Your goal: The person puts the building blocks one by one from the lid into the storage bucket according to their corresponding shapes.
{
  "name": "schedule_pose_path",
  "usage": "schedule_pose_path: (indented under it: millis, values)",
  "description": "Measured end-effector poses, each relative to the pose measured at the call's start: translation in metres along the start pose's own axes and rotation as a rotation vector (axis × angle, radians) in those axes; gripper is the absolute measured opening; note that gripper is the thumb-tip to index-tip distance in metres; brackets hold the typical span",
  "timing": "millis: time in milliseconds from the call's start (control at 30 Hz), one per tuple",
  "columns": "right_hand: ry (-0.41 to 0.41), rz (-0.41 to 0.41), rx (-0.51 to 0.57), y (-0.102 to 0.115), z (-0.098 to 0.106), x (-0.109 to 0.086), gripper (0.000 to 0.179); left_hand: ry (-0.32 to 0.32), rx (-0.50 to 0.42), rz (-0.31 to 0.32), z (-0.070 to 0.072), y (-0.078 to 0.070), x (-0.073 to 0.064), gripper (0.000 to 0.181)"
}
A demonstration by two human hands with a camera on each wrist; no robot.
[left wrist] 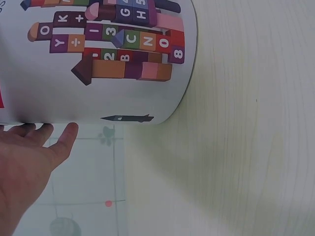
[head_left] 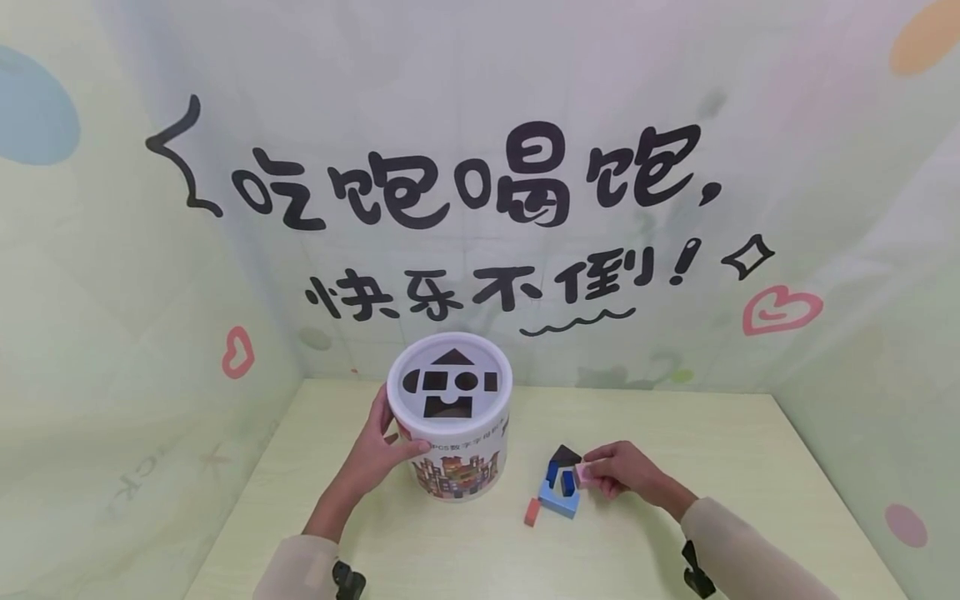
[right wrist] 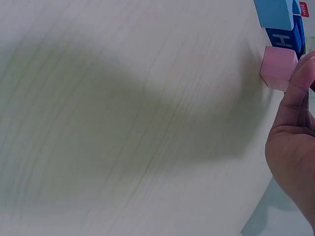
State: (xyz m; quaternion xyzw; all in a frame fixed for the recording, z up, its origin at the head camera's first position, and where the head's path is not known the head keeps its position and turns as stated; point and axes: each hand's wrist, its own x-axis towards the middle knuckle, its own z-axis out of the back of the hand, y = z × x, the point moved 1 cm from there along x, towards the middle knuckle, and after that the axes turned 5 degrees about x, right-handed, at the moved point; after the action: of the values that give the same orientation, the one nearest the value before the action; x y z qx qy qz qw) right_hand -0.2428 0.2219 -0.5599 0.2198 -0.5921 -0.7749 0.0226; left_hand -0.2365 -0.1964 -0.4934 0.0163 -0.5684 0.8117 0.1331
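A white lidded bucket with shape cutouts in its lid stands upright on the table. My left hand rests against its left side, thumb on the front and fingers spread along the wall; in the left wrist view the fingertips touch the printed bucket. My right hand pinches a pink block between thumb and fingers. Next to it, a light blue block with a notch, dark blue blocks and a dark triangular block form a small group. One dark blue block shows a letter H.
A small red-orange block lies at the group's near left. The pale wooden table ends at a printed wall cloth behind and at both sides.
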Motion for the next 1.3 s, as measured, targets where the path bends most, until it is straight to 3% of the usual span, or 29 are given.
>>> schedule_pose_path:
  millis: [567,1300]
  values:
    - [-0.007,-0.075,-0.055,-0.015,-0.013,-0.003,0.051,-0.004,0.006,0.009,0.001,0.000,-0.001,0.105]
    - [-0.029,-0.025,-0.048,-0.003,-0.009,-0.011,0.041,-0.003,0.006,0.013,0.000,-0.001,-0.001,0.105]
